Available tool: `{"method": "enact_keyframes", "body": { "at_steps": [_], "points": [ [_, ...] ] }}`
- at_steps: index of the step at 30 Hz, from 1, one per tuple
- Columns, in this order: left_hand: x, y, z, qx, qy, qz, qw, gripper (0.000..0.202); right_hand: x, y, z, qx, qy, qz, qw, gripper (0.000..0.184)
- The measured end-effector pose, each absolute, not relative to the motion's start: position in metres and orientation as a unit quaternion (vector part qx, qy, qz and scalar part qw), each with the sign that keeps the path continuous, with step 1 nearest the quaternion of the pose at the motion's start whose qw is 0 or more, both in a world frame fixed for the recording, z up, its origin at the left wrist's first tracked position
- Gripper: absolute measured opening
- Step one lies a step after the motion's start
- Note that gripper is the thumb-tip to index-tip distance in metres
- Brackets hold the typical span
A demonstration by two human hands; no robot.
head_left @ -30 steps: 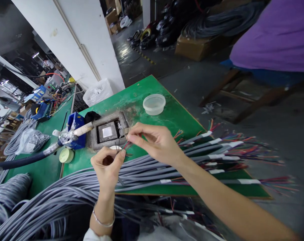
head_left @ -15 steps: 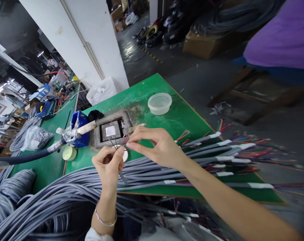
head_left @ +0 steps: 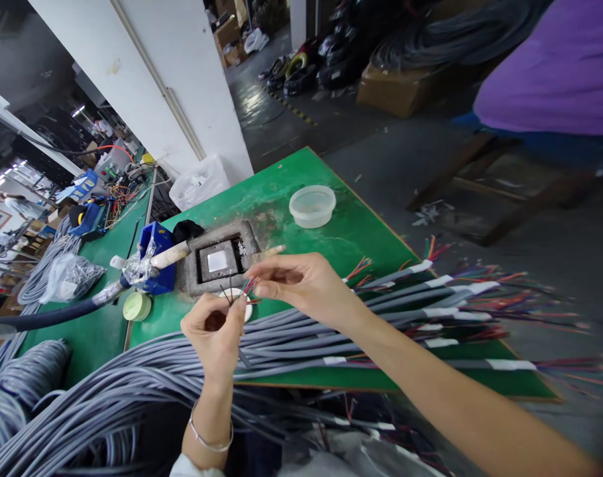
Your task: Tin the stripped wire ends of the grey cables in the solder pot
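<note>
My left hand (head_left: 216, 328) is closed in a pinch on the end of a grey cable, whose thin coloured wires (head_left: 246, 286) fan out above the thumb. Fingertips of my right hand (head_left: 301, 285) pinch at the red and green wires from the other side. Dark wires (head_left: 226, 291) stick up apart from the coloured ones. Behind the wires lies a small round white lid or dish (head_left: 248, 311), partly hidden by my hands. Beyond it sits a solder pot (head_left: 217, 260) with a shiny square of metal in its stained block.
A thick bundle of grey cables (head_left: 291, 331) with white tape and stripped ends crosses the green table (head_left: 262, 199). A clear plastic tub (head_left: 312, 207), a blue bin (head_left: 158, 275), a taped hose (head_left: 103, 295) and a pale green round tin (head_left: 137, 306) stand around. A person in purple (head_left: 554, 73) is at right.
The right fingertips have shifted slightly, and more of the red and green wires now shows between the hands. The whole view has moved a little. The left hand keeps its pinch.
</note>
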State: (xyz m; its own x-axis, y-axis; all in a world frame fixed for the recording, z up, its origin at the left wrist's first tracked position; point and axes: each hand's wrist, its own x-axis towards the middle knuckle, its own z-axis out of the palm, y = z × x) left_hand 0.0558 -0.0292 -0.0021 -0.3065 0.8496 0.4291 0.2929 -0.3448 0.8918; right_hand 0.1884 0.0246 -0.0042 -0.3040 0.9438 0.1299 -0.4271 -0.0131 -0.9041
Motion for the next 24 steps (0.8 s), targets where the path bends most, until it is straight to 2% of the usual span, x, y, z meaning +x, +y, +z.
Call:
{"method": "enact_keyframes", "body": {
  "at_steps": [6, 15, 24],
  "points": [
    [0.057, -0.029, 0.001, 0.58, 0.532, 0.59, 0.18, 0.013, 0.19, 0.022, -0.002, -0.249, -0.487, 0.646, 0.531, 0.031],
    [0.061, -0.023, 0.01, 0.557, 0.556, 0.541, 0.296, 0.024, 0.194, 0.019, -0.004, -0.286, -0.581, 0.502, 0.573, 0.019],
    [0.058, -0.025, 0.002, 0.54, 0.532, 0.616, 0.216, 0.021, 0.195, 0.022, -0.002, -0.306, -0.503, 0.555, 0.588, 0.025]
  ]
}}
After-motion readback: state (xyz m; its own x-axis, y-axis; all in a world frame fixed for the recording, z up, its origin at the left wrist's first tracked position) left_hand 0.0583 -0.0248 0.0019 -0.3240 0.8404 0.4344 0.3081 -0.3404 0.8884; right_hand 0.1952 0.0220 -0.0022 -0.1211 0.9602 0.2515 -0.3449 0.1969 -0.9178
